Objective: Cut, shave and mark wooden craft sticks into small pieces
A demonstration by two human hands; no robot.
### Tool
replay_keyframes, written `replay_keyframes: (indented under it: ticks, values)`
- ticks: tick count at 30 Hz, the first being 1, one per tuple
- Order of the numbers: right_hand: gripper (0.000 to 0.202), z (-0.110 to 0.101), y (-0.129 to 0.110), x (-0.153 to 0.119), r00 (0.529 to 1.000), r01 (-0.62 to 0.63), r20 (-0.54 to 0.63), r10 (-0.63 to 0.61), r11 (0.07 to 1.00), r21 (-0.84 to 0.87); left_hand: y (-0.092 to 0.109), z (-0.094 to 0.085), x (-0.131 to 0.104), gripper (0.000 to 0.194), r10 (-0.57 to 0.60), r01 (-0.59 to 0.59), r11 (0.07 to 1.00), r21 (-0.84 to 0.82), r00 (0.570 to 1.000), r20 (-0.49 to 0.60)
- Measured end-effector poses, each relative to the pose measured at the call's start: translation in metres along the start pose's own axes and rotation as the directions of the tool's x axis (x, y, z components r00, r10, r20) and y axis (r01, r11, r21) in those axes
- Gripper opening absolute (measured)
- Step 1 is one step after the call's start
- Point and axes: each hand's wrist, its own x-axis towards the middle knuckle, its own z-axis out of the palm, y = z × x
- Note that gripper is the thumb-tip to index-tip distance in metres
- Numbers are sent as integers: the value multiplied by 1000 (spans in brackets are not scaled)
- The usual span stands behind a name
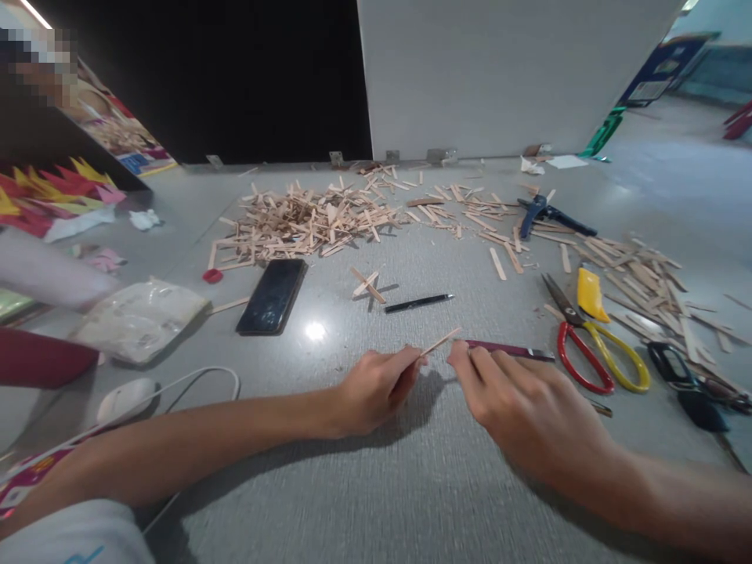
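- While the left hand (376, 392) pinches a thin, pale wooden stick (442, 341) between thumb and fingers, the stick's free end points toward the right hand (529, 399).
- The right hand's fingers lie together, curled, beside a slim maroon tool with a metallic end (532, 353); whether they clamp anything, I cannot tell.
- Along its back edge, the grey speckled tabletop (329, 501) meets a black upright panel (235, 78) and a white upright panel (505, 78).
- Open surface stretches between the two forearms; another gap lies between the left hand and the black rectangular phone (273, 298).
- Ahead of the hands, room narrows at a slim black pen (420, 303) and two crossed wooden sticks (368, 286).
- On the right, red-and-yellow-handled scissors (579, 319) lie just beyond the maroon tool, near a loose spread of wooden sticks (652, 282).
- Farther back sits a large heap of pale wooden sticks (317, 219).
- Light-blue marking crosses the white sleeve (88, 533), cut off and unreadable; the crinkled clear plastic packet (146, 317) bears faint print, too blurred to read.
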Motion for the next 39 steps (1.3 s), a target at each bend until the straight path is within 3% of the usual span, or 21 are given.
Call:
replay_keyframes:
  ticks: [8,13,16,22,28,32,39]
  values:
    - [47,-8,-10,-5,999,-45,-10,45,999,-16,3,2,-2,22,33,-33,999,29,999,1]
    - [46,-10,-16,-9,998,-58,35,59,998,-39,2,1,0,22,-54,53,999,-8,998,-22]
    - [46,-9,-19,-11,997,-59,48,59,998,13,0,0,1,27,-148,146,988,-43,987,-67]
    - [51,-2,-3,-8,998,-69,19,66,982,176,2,-1,2,25,-132,130,979,-154,991,-5]
    - [40,4,13,-9,984,-115,169,53,916,385,6,-9,11,31,-101,117,966,-233,992,80]
    - [36,4,14,-9,981,-154,170,91,900,407,8,-13,14,36,-134,160,955,-251,984,118]
    - [32,3,17,-8,951,-206,296,87,894,399,8,-15,14,37,-164,201,945,-259,974,159]
